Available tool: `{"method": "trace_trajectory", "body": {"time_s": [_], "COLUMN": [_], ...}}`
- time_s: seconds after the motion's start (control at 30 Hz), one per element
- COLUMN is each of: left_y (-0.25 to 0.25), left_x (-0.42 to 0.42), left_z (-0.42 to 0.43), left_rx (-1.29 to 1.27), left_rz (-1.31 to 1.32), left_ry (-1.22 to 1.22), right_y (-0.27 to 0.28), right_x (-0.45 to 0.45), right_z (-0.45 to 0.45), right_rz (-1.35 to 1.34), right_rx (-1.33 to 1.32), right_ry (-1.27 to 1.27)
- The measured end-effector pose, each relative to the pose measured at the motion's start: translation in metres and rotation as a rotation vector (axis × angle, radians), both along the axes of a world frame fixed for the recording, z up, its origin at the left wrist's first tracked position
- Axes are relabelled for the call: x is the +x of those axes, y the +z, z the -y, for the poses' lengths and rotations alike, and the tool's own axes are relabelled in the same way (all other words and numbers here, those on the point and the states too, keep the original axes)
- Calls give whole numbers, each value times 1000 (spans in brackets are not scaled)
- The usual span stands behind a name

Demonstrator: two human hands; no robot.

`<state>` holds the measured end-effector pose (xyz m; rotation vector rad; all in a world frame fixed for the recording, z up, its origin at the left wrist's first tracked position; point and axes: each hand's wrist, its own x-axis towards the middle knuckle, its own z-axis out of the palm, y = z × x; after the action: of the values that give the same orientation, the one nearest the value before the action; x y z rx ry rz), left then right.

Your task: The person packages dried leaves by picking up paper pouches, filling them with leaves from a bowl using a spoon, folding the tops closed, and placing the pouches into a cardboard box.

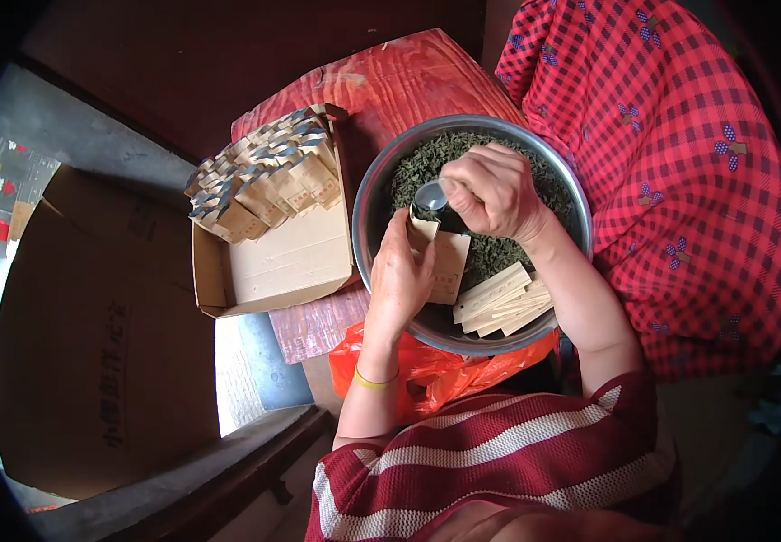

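Big brown cardboard panel at left; dark vertical line of Chinese characters, too faint to read surely. Red-and-black checked cloth, small blue-spotted motifs, right of desk. Dark wall behind, bright gap at left. Desk: red, streaky wood grain, worn near its near left corner.

Metal bowl by desk's right edge, full of dark green leaf bits. Open carton overhangs desk's left edge; filled packets lean in rows at its far end, dark tops, small red print, unreadable. Crumpled orange bag below bowl's near rim.

Right hand over bowl, fingers closed on clear scoop; scoop's long axis runs sideways, cup pointing left toward carton. Left hand at bowl's left side, gripping paper packet, long axis roughly toward desk's far edge, mouth at scoop's cup; can't tell if they touch. Flat packet just beside left fingers, reddish print low down. Fanned flat packets inside bowl's near right rim, long axes slanting, print too small. Yellow wristband on left wrist.
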<state>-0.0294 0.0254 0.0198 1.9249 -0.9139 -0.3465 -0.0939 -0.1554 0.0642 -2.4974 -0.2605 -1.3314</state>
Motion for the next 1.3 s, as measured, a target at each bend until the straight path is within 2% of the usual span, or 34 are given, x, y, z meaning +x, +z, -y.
{"method": "trace_trajectory", "body": {"time_s": [0.03, 0.1, 0.13, 0.17, 0.23, 0.27, 0.33, 0.4, 0.53, 0.6, 0.63, 0.73, 0.77, 0.9, 0.97, 1.07, 1.17, 1.3], "left_y": [-4, -11, -9, -4, 1, 1, -2, -13, -12, -13, -13, -13, -12, -13, -14, -3, -7, -4], "left_x": [1, 4, 3, 2, 0, 1, 1, 4, 2, 2, 2, 5, 4, 4, 4, 2, 3, 3], "left_z": [1, 2, 1, 0, -1, -1, 0, 1, -1, 0, -1, -1, -1, -1, -1, -1, 0, -1], "left_rx": [-2, -108, -110, -57, -4, 22, 44, -55, -10, -75, -75, 23, 24, 41, 47, 62, 69, 53], "left_rz": [-1, 180, 180, 77, -28, -40, -50, 107, 102, 101, 102, 45, 45, 57, 67, -24, 62, 13], "left_ry": [-2, -15, -16, -12, -16, -10, -8, -10, 16, -5, 6, -25, -21, -18, -27, -28, -21, -34], "right_y": [0, -3, -6, -10, -21, -25, -50, -58, -52, -48, -48, -29, -25, -16, -14, -12, -12, -4], "right_x": [0, 3, 3, 3, 5, 8, 14, 17, 19, 18, 17, 11, 10, 7, 6, 6, 6, 3], "right_z": [2, 10, 13, 17, 23, 23, 19, 17, 29, 37, 39, 34, 27, 5, -4, -13, -18, -15], "right_rz": [-1, -21, -136, -136, -444, -626, -681, -770, -656, -559, -384, -315, -317, -215, -241, -197, -156, -126], "right_rx": [-2, 43, 77, 76, 76, 194, 241, 333, 471, 608, 596, 795, 795, 297, 176, 111, 56, 28], "right_ry": [-2, -160, -236, -238, -460, -478, -427, -341, -378, -341, -267, -111, -106, -84, -25, 29, 67, 46]}}
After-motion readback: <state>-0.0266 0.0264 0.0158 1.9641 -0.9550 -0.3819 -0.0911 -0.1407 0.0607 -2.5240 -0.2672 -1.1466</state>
